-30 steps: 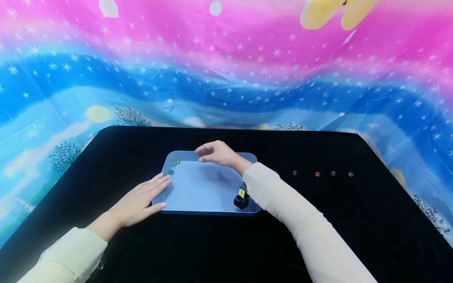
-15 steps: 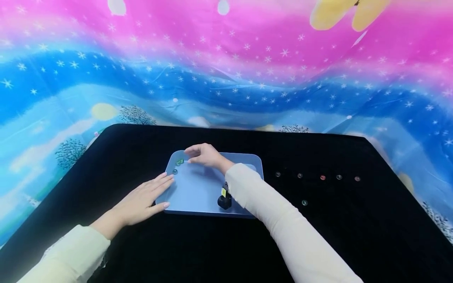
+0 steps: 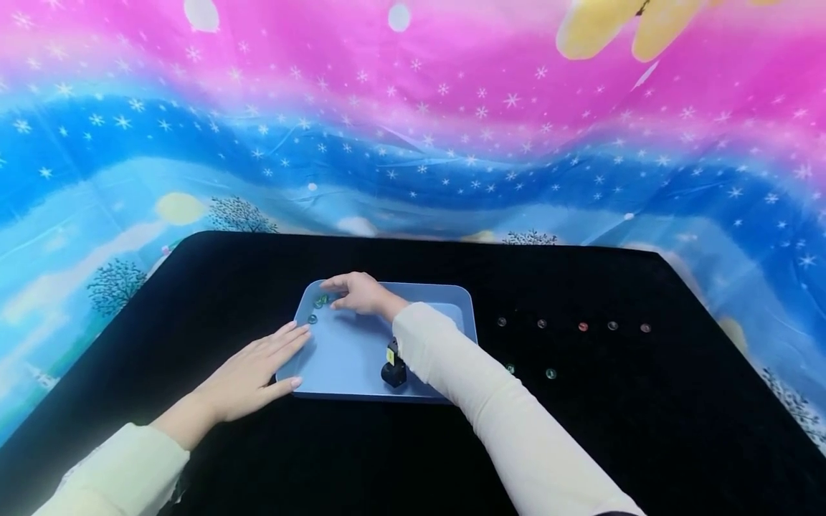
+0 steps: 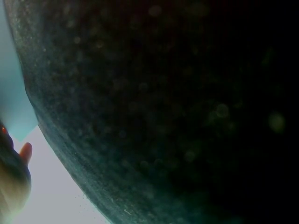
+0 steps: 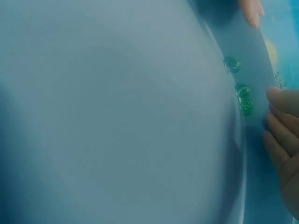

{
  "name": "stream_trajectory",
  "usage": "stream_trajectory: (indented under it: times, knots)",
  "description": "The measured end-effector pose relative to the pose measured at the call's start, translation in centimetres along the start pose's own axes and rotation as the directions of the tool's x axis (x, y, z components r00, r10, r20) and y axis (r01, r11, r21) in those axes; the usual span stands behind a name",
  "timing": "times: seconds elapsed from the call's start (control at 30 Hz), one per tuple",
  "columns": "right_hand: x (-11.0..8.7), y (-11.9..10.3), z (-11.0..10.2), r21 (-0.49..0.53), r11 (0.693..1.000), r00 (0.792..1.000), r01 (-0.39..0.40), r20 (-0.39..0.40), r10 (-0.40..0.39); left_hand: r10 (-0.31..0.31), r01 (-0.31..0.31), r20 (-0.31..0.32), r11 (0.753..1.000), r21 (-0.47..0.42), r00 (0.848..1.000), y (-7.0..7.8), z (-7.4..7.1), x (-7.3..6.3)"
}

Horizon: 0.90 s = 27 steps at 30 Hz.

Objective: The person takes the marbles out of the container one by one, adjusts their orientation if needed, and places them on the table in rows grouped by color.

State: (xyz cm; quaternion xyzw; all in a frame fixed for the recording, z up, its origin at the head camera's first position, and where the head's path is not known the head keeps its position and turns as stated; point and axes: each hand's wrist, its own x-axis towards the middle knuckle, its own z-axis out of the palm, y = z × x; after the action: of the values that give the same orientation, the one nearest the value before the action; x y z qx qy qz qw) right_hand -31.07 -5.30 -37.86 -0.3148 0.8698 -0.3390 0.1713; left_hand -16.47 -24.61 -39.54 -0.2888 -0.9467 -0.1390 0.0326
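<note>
A light blue tray [image 3: 345,362] sits on a black-covered table. In its far left corner lie two green glass marbles [image 3: 321,301] close together, with one more marble [image 3: 312,319] a little nearer. The right wrist view shows the same green marbles [image 5: 243,90] along the tray's edge. My right hand [image 3: 363,294] reaches over the far side, its loosely bent fingers beside the marbles; no marble shows in its grasp. My left hand [image 3: 248,376] rests on the left rim, fingers straight. Dark, blurred cloth fills most of the left wrist view, with part of a hand [image 4: 14,182] at its edge.
To the right of the tray, several small marbles lie in a row on the black cloth [image 3: 613,437], a reddish marble [image 3: 584,327] among them. Two greenish marbles, one [image 3: 551,373] fully visible, lie nearer, by the right sleeve [image 3: 477,394]. A patterned backdrop [image 3: 413,143] hangs behind.
My right hand has moved left along the tray's far side to the corner marbles. Its sleeve has uncovered more marbles on the cloth. My left hand stays on the rim.
</note>
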Motion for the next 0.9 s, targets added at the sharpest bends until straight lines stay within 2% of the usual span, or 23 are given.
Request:
stream_trajectory:
  times: [0.33,0.63,0.9]
  knots:
    - [0.4,-0.2,0.6,0.011,0.999,0.999,0.044,0.002,-0.044,0.006,-0.006,0.001,1.0,0.001,1.0,0.0,-0.1,-0.1]
    - [0.8,-0.1,0.7,-0.047,0.997,0.998,0.056,0.021,-0.055,0.0,0.0,0.019,1.0,0.006,1.0,-0.2,-0.1,0.1]
    - [1.0,-0.2,0.9,-0.136,0.988,0.997,0.071,0.035,-0.067,0.023,-0.023,0.013,1.0,0.019,1.0,-0.3,-0.1,0.1]
